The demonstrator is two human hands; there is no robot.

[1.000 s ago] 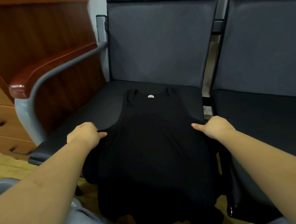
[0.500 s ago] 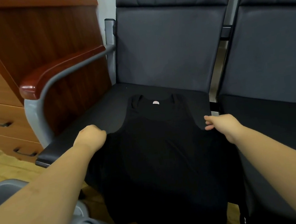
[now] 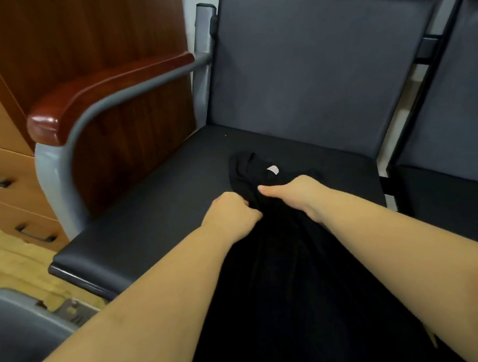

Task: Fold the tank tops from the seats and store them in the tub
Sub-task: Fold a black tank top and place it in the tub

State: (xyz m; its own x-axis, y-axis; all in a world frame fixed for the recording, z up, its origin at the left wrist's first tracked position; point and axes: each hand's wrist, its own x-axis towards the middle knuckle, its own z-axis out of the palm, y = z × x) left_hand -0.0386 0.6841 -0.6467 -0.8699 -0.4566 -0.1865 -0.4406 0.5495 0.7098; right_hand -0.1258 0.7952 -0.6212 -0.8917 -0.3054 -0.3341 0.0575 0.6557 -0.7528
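Observation:
A black tank top (image 3: 283, 264) lies on the dark seat (image 3: 161, 205), its neck with a small white label toward the backrest and its lower part hanging over the front edge between my arms. My left hand (image 3: 232, 213) and my right hand (image 3: 291, 193) sit close together just below the neckline. Each grips a bunch of the black fabric, and the sides of the top are drawn in to the middle. A grey tub (image 3: 16, 333) shows at the lower left corner.
The seat has a red-brown wooden armrest (image 3: 100, 92) on a grey metal frame at its left. A wooden cabinet with drawers (image 3: 3, 174) stands beyond it. A second dark seat (image 3: 460, 188) adjoins on the right. Pale floor shows at lower left.
Both hands have moved inward from the tank top's side edges and now meet at its middle, pulling the sides together. The view has shifted right and closer.

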